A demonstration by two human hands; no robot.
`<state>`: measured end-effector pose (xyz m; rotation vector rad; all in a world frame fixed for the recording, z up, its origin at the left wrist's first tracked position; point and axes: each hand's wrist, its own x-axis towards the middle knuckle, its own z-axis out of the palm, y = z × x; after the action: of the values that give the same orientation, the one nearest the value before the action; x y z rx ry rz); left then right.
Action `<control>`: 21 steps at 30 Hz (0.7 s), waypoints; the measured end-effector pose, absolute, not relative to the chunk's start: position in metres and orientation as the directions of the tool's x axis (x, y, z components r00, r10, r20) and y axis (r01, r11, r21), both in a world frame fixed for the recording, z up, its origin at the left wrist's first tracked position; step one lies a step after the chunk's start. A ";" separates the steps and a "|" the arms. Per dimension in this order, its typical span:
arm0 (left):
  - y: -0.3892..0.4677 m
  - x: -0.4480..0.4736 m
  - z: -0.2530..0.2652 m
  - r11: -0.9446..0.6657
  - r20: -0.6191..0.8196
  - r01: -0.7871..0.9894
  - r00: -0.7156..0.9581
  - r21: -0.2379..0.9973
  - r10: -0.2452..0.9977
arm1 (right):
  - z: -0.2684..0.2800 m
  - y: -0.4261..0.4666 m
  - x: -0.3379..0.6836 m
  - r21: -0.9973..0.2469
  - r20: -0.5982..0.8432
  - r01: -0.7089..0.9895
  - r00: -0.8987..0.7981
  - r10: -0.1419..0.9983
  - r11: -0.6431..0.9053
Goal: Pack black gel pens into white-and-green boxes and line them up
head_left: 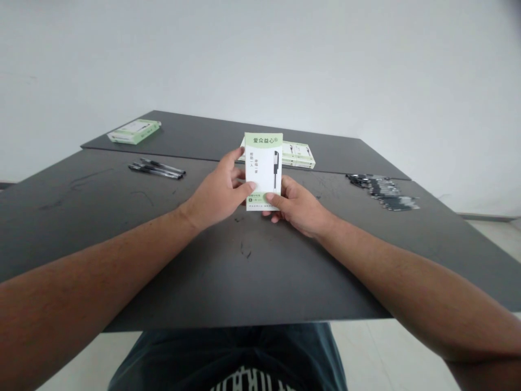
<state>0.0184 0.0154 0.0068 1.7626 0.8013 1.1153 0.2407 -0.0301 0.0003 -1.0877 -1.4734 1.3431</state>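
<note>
A white and green pen box (pixel 264 168) stands upright in front of me, its printed face with a pen picture turned my way. My left hand (pixel 223 190) grips it at the left side, thumb on the lower front and the other fingers at the edge and behind. From the right, my right hand (pixel 299 203) holds its lower corner, with the thumb across the front and fingertips showing under the bottom. Whether anything is inside the box cannot be seen.
Several black pens (pixel 157 169) lie at the left of the dark grey table (pixel 244 288). A larger pile of pens (pixel 385 191) lies on the right. More pen boxes (pixel 299 154) lie flat behind the held one, and others (pixel 134 132) sit at the far left. A pale wall (pixel 260 60) stands behind.
</note>
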 end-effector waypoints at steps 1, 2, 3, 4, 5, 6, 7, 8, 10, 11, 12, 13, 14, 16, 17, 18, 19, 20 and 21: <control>0.013 0.019 0.007 -0.374 0.304 0.100 0.411 0.922 0.860 | -0.001 -0.029 0.241 -0.998 0.038 0.048 -0.251 0.967 0.051; 0.010 0.019 0.008 -0.347 0.261 0.138 0.424 0.928 0.867 | -0.001 -0.028 0.241 -0.998 0.043 0.041 -0.240 0.970 0.054; 0.008 0.020 0.009 -0.328 0.229 0.171 0.430 0.929 0.873 | -0.002 -0.027 0.241 -0.998 0.048 0.037 -0.235 0.971 0.058; 0.006 0.020 0.010 -0.321 0.214 0.196 0.426 0.927 0.879 | -0.002 -0.027 0.242 -0.997 0.052 0.034 -0.236 0.970 0.062; 0.005 0.020 0.011 -0.320 0.212 0.209 0.416 0.924 0.884 | -0.002 -0.027 0.242 -0.997 0.058 0.032 -0.241 0.969 0.068; 0.005 0.020 0.014 -0.324 0.217 0.215 0.404 0.921 0.888 | -0.001 -0.027 0.243 -0.997 0.065 0.032 -0.245 0.967 0.075; 0.006 0.019 0.017 -0.327 0.225 0.216 0.391 0.920 0.892 | -0.001 -0.027 0.244 -0.996 0.075 0.031 -0.247 0.966 0.085; 0.008 0.017 0.021 -0.331 0.235 0.217 0.374 0.918 0.897 | -0.001 -0.027 0.246 -0.994 0.088 0.035 -0.240 0.967 0.099; 0.015 0.010 0.032 -0.339 0.261 0.226 0.315 0.913 0.913 | -0.001 -0.024 0.251 -0.986 0.121 0.089 -0.202 0.972 0.141; 0.020 0.004 0.038 -0.341 0.275 0.238 0.269 0.909 0.923 | -0.003 -0.022 0.254 -0.975 0.142 0.144 -0.180 0.973 0.169; 0.027 -0.002 0.044 -0.337 0.287 0.256 0.212 0.906 0.934 | -0.005 -0.019 0.258 -0.958 0.165 0.210 -0.162 0.973 0.197; 0.035 -0.009 0.049 -0.326 0.293 0.279 0.153 0.903 0.944 | -0.007 -0.015 0.261 -0.934 0.186 0.280 -0.149 0.971 0.222; 0.045 -0.017 0.054 -0.310 0.295 0.313 0.096 0.898 0.951 | -0.010 -0.012 0.265 -0.909 0.202 0.342 -0.142 0.969 0.239; 0.069 -0.033 0.061 -0.249 0.271 0.412 0.006 0.876 0.963 | -0.015 -0.005 0.269 -0.873 0.209 0.420 -0.137 0.968 0.248; 0.082 -0.041 0.063 -0.203 0.236 0.469 -0.012 0.859 0.972 | -0.017 -0.002 0.271 -0.865 0.205 0.438 -0.134 0.969 0.244; 0.096 -0.047 0.063 -0.152 0.198 0.530 -0.030 0.834 0.980 | -0.018 0.000 0.271 -0.862 0.199 0.448 -0.131 0.971 0.237; 0.111 -0.053 0.063 -0.115 0.175 0.561 -0.054 0.820 0.983 | -0.019 0.001 0.271 -0.861 0.193 0.453 -0.128 0.973 0.230; 0.125 -0.057 0.062 -0.085 0.158 0.581 -0.076 0.810 0.984 | -0.019 0.002 0.271 -0.861 0.186 0.457 -0.128 0.974 0.225; 0.139 -0.060 0.061 -0.059 0.139 0.603 -0.088 0.796 0.986 | -0.019 0.002 0.271 -0.859 0.182 0.461 -0.131 0.975 0.222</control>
<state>-0.0601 0.1391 0.0610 1.6944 1.7263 1.0126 0.2708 0.0018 -0.0194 -1.3475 -1.7186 0.8325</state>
